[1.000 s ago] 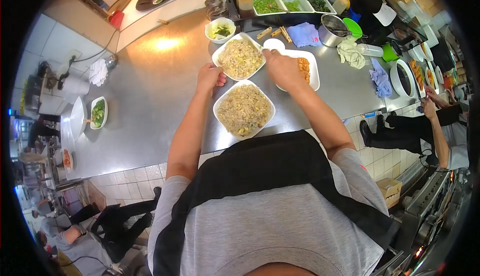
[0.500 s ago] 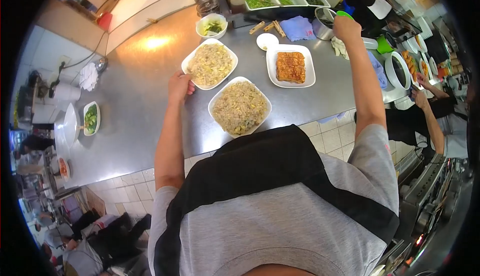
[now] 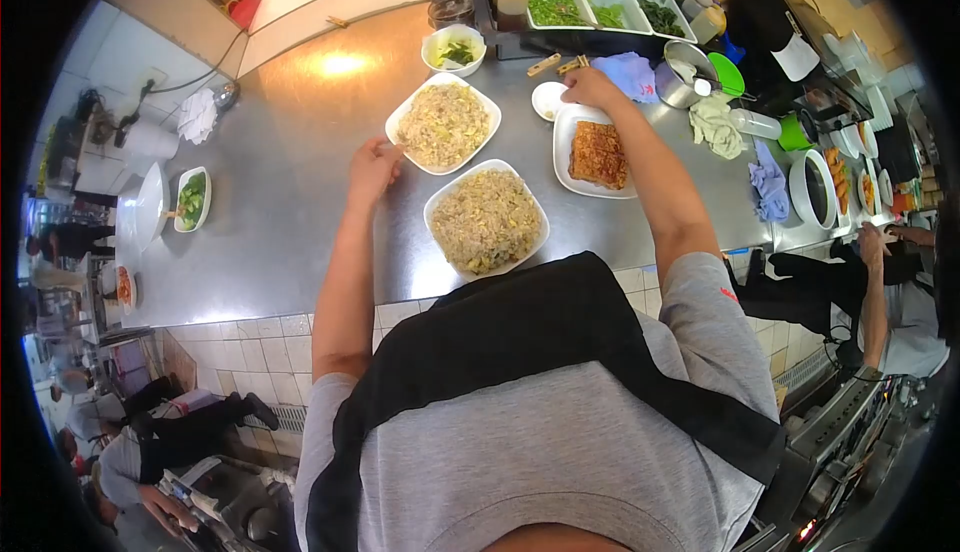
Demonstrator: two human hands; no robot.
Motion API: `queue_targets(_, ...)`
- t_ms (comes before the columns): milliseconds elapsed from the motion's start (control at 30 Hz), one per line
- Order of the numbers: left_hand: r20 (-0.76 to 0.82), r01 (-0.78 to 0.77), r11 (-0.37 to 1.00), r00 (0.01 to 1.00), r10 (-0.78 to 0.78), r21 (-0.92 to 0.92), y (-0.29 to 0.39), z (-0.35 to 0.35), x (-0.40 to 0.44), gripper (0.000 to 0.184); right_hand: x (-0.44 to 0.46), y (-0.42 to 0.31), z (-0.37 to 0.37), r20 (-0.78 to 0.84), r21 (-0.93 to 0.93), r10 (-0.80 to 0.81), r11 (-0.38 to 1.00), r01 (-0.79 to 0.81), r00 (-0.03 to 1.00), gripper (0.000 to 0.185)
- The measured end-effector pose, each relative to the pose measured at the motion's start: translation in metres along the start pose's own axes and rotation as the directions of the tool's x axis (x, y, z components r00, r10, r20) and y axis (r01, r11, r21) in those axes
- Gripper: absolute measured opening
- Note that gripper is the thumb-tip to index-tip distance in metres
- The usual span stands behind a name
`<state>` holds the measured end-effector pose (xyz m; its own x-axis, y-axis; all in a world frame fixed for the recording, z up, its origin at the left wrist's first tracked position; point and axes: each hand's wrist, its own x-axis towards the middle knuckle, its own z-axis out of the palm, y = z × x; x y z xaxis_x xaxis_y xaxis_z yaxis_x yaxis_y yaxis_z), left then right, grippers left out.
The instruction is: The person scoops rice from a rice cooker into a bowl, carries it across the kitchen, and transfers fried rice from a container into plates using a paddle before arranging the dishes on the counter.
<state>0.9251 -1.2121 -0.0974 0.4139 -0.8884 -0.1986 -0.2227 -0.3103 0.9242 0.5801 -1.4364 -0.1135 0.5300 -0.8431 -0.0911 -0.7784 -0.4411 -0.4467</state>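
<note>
My left hand [image 3: 375, 169] is beside the left rim of a white square dish heaped with fried rice [image 3: 442, 125]; its fingers are loosely apart and hold nothing. A second dish of fried rice [image 3: 486, 220] sits closer to my body. My right hand [image 3: 592, 88] is over the right edge of a small white saucer [image 3: 547, 101], just below some wooden clothespins [image 3: 574, 64]. Its fingers are bunched downward, and whatever they may pinch is hidden. Under my right forearm, partly covered, lies a white plate with a browned, cut slab of food [image 3: 598, 154].
Behind stand a bowl of greens [image 3: 454, 52], a sauce bottle [image 3: 511, 0] and trays of chopped greens [image 3: 556, 10]. A metal pot [image 3: 682, 82], blue cloth [image 3: 630, 76] and pale glove-like cloth [image 3: 716, 124] are at right. A co-worker's hands [image 3: 874, 242] show far right.
My right hand has come from the metal pot leftward to the small saucer. My left hand has come slightly off the rice dish's rim. The view has shifted a little.
</note>
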Motion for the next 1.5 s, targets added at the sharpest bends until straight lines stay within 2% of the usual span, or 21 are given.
queue_targets(67,-0.193,-0.199,0.948,0.949,0.250,0.247,-0.002,0.000,0.005,0.027,0.002,-0.015,-0.003,-0.002,0.096,0.051,0.994,-0.050,0.999,0.024)
queue_targets(167,-0.207,-0.403,0.876,0.864,0.460,0.264,0.039,0.010,-0.004,0.026,-0.009,-0.080,-0.028,-0.063,0.219,0.099,0.972,-0.083,0.993,0.017)
queue_targets(200,-0.151,-0.437,0.865,0.864,0.480,0.248,0.049,0.014,-0.002,0.026,-0.012,-0.102,-0.035,-0.095,0.257,0.113,0.963,-0.085,0.989,0.015)
queue_targets(267,-0.030,-0.492,0.840,0.859,0.511,0.227,0.064,0.025,0.009,0.027,-0.014,-0.136,-0.037,-0.227,0.144,-0.045,0.986,0.079,0.973,0.013)
queue_targets(300,0.032,-0.516,0.827,0.852,0.522,0.223,0.071,0.031,0.014,0.028,-0.014,-0.151,-0.036,-0.287,0.080,-0.127,0.984,0.156,0.949,0.012)
queue_targets(333,0.065,-0.518,0.809,0.850,0.523,0.278,0.078,0.035,0.018,0.028,-0.013,-0.165,-0.034,-0.290,0.040,-0.145,0.986,0.164,0.946,0.014)
queue_targets(400,0.128,-0.519,0.764,0.849,0.513,0.383,0.091,0.038,0.024,0.028,-0.009,-0.182,-0.025,-0.336,0.018,-0.258,0.960,0.280,0.906,0.015)
queue_targets(467,0.113,-0.468,0.807,0.881,0.460,0.361,0.088,0.038,0.037,0.027,-0.010,-0.196,-0.018,-0.398,0.004,-0.322,0.936,0.352,0.859,0.014)
queue_targets(567,0.073,-0.386,0.852,0.919,0.386,0.352,0.078,0.031,0.048,0.027,-0.026,-0.210,-0.014,-0.590,-0.083,-0.418,0.882,0.463,0.690,0.012)
queue_targets(667,0.064,-0.302,0.904,0.953,0.297,0.302,0.076,0.025,0.048,0.026,-0.025,-0.206,0.008,-0.487,-0.270,-0.587,0.805,0.528,0.647,0.020)
queue_targets(767,0.061,-0.272,0.944,0.962,0.265,0.185,0.082,0.028,0.044,0.026,-0.026,-0.210,0.023,-0.456,-0.414,-0.633,0.774,0.480,0.626,0.032)
queue_targets(800,0.053,-0.267,0.953,0.963,0.262,0.140,0.083,0.028,0.043,0.027,-0.028,-0.211,0.027,-0.451,-0.434,-0.631,0.773,0.463,0.631,0.037)
queue_targets(900,0.031,-0.240,0.968,0.971,0.238,0.075,0.083,0.026,0.041,0.026,-0.035,-0.214,0.027,-0.360,-0.401,-0.612,0.783,0.476,0.704,0.037)
queue_targets(1000,-0.027,-0.501,0.802,0.843,0.538,0.326,0.075,0.026,0.043,0.026,-0.035,-0.208,0.035,-0.358,-0.301,-0.571,0.820,0.488,0.739,0.034)
queue_targets(1100,-0.046,-0.575,0.684,0.749,0.660,0.449,0.080,0.026,0.033,0.025,-0.037,-0.205,0.039,-0.244,-0.224,-0.504,0.861,0.457,0.829,0.032)
queue_targets(1200,-0.044,-0.702,0.586,0.625,0.779,0.404,0.081,0.030,0.029,0.025,-0.043,-0.209,0.041,-0.486,-0.203,-0.501,0.862,0.465,0.717,0.028)
queue_targets(1300,-0.053,-0.711,0.593,0.623,0.781,0.378,0.089,0.036,0.028,0.025,-0.051,-0.205,0.035,-0.483,-0.201,-0.532,0.840,0.504,0.695,0.022)
queue_targets(1400,-0.052,-0.630,0.704,0.732,0.679,0.327,0.096,0.051,0.046,0.026,-0.063,-0.180,0.011,-0.566,-0.186,-0.511,0.844,0.504,0.647,0.013)
queue_targets(1467,0.053,-0.586,0.727,0.790,0.610,0.358,0.103,0.067,0.056,0.028,-0.080,-0.141,-0.014,-0.596,-0.095,-0.363,0.918,0.386,0.716,0.010)
queue_targets(1500,0.099,-0.563,0.735,0.814,0.572,0.377,0.109,0.075,0.062,0.029,-0.094,-0.124,-0.027,-0.624,-0.082,-0.245,0.965,0.249,0.742,0.014)
